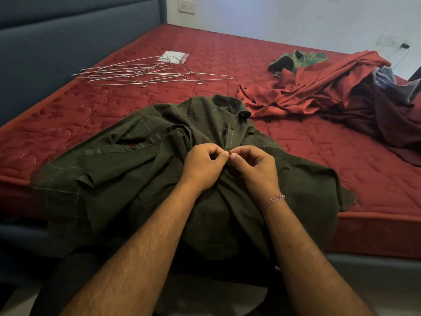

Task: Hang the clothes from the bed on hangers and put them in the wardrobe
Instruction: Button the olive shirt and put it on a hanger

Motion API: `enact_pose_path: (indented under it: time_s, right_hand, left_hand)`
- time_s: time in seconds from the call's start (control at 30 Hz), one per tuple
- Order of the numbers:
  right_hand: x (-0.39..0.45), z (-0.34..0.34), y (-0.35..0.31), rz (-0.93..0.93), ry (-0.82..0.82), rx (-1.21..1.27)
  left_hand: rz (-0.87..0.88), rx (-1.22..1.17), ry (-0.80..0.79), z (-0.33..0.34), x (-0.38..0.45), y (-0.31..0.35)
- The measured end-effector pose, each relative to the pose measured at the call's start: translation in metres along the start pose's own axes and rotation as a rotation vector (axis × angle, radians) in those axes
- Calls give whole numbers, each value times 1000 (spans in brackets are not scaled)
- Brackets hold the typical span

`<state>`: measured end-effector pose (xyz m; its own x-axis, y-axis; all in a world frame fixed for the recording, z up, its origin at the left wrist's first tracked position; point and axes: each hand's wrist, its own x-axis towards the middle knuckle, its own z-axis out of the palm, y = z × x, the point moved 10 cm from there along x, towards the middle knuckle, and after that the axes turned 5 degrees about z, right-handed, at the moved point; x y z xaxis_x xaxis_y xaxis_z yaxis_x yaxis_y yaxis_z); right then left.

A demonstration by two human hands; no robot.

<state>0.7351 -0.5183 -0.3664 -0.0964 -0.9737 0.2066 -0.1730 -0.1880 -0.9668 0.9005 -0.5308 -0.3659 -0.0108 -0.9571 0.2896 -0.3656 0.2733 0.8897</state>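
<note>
white wall (296, 17), grey padded headboard (57, 37)

Shirt (159, 179) nearest on the bed (307, 156) — hangers (145, 74) behind-left, clothes pile (330, 92) behind-right.

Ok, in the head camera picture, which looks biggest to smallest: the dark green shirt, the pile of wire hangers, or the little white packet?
1. dark green shirt, though it lies nearest the camera, which helps
2. pile of wire hangers
3. white packet, farthest back, partly under the hangers
</note>
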Motion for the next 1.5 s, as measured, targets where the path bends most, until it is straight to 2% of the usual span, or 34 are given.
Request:
enact_pose_path:
  time_s: [0.2,0.37,0.5,0.57,0.63,0.67,0.77,0.83,0.9,0.97,1.03,1.1,1.2,1.33,1.37,1.43,1.47,1.5]
  right_hand:
    - [2,-5,5,53,46,-19]
    - [9,0,5,77,27,-130]
    - [-3,-19,2,49,200,-67]
    - [-6,-22,-6,1,237,-172]
    - [-6,-15,-15,-24,206,-290]
    - [-7,-12,-19,-30,193,-324]
    - [-9,-8,-21,-57,168,-399]
    - [-8,-2,-23,-97,84,-441]
    - [-8,6,-32,-172,-17,-489]
    - [-9,4,-50,-273,-55,-478]
    - [-6,-5,-71,-351,-84,-452]
    - [-3,-16,-92,-362,-145,-376]
    - [4,-26,-121,-317,-292,-306]
    - [22,-33,-134,-155,-487,-449]
    - [27,-35,-131,-74,-555,-496]
    - [34,-40,-124,111,-700,-565]
    - [39,-43,-123,188,-744,-589]
    - [49,-45,-128,223,-735,-629]
  left_hand:
    - [62,39,-27,1,-1,3]
    - [111,-38,-38,2,1,6]
    - [104,-47,173,-19,-5,9]
    - [141,-5,267,-32,-11,18]
    - [186,135,275,-42,-14,27]
    - [208,237,208,-43,-13,31]
    - [243,511,-168,-33,-9,32]
    - [331,660,-279,-39,-7,33]
    - [450,619,-262,-54,-3,45]
    - [489,460,-221,-73,2,61]
    - [435,313,-227,-87,9,74]
    - [369,243,-304,-92,18,82]
    - [315,222,-423,-97,30,95]
    - [235,314,-507,-116,49,106]
    - [227,356,-572,-118,52,109]
    - [138,398,-816,-112,48,106]
    - [59,387,-938,-108,45,102]
    - [-1,376,-980,-105,49,101]
